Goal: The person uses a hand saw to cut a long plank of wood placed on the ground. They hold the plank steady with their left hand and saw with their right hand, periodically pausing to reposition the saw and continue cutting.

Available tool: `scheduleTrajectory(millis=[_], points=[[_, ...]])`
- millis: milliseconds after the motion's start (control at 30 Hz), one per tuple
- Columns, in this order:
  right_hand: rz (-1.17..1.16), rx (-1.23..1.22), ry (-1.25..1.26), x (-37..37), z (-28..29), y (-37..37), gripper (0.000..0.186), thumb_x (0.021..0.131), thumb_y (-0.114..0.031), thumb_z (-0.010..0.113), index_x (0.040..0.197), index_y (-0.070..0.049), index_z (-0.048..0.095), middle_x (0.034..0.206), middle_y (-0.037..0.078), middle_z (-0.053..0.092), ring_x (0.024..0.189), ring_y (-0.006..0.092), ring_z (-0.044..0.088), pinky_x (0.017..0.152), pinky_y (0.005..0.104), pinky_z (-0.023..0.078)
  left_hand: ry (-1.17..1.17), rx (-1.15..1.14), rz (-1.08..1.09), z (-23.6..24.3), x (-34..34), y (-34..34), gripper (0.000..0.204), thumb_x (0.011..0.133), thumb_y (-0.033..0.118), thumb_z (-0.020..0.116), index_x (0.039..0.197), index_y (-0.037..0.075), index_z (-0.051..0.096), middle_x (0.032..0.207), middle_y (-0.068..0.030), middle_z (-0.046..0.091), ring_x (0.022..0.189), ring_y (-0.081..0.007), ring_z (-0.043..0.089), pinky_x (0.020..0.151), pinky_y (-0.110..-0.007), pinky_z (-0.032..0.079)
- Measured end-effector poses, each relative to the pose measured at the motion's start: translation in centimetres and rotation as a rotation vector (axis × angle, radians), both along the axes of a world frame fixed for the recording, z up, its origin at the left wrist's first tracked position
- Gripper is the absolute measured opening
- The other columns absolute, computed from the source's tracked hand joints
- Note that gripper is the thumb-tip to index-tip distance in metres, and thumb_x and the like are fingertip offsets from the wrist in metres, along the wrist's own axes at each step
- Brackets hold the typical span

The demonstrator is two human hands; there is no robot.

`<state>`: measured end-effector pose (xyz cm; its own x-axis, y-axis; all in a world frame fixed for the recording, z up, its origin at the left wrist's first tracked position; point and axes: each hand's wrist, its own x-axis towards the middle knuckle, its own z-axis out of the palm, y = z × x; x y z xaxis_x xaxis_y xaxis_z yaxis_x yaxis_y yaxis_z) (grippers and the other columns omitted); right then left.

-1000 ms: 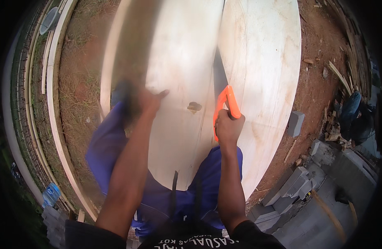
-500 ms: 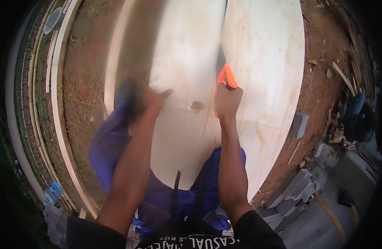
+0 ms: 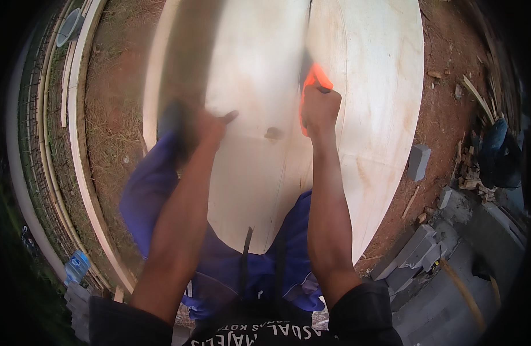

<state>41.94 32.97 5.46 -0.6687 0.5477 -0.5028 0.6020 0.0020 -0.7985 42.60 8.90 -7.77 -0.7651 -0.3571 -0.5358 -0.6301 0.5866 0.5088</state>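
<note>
Right hand (image 3: 322,108) grips grey-bladed, orange-handled saw (image 3: 318,74); left hand (image 3: 210,128) rests at edge of broad, pale wooden sheet (image 3: 248,184), finger closure unclear. Advisable: steady, straight strokes, sheet pinned.

Arrangement Around the Board (image 3: 259,184)

The board is placed in the centre of the frame. At upper centre, a saw (image 3: 319,74) is held on it by the right hand (image 3: 322,109); the left hand (image 3: 210,128) is placed at its left edge. A timber (image 3: 78,115) is laid at far left; left of it, a bucket (image 3: 69,27) is seen above, a bottle (image 3: 77,266) below. Blocks (image 3: 414,249) are situated at lower right.
</note>
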Motion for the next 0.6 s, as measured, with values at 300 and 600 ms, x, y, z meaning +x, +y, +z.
scheduleTrajectory(millis=[300,600], points=[[-0.002,0.002,0.008,13.9,6.0,-3.7,0.013,0.088,0.003,0.053,0.101,0.003,0.055,0.057,-0.001,0.046,0.048,0.0072,0.044,0.045,0.0289,0.037,-0.068,0.017,0.033,1.0,0.1,-0.6,0.088,0.077,0.030,0.096,0.136,-0.010,0.044,0.132,-0.0294,0.064,0.118,-0.0372,0.067,0.098,-0.045,0.055],[-0.006,0.015,-0.031,15.7,6.7,-4.1,0.011,0.087,0.003,0.056,0.097,0.006,0.061,0.063,0.001,0.051,0.056,0.0093,0.046,0.054,0.0311,0.042,-0.001,0.087,0.034,0.1,-0.6,-0.3,0.088,0.077,0.029,0.096,0.136,-0.011,0.044,0.132,-0.0289,0.064,0.115,-0.0371,0.068,0.097,-0.046,0.056]])
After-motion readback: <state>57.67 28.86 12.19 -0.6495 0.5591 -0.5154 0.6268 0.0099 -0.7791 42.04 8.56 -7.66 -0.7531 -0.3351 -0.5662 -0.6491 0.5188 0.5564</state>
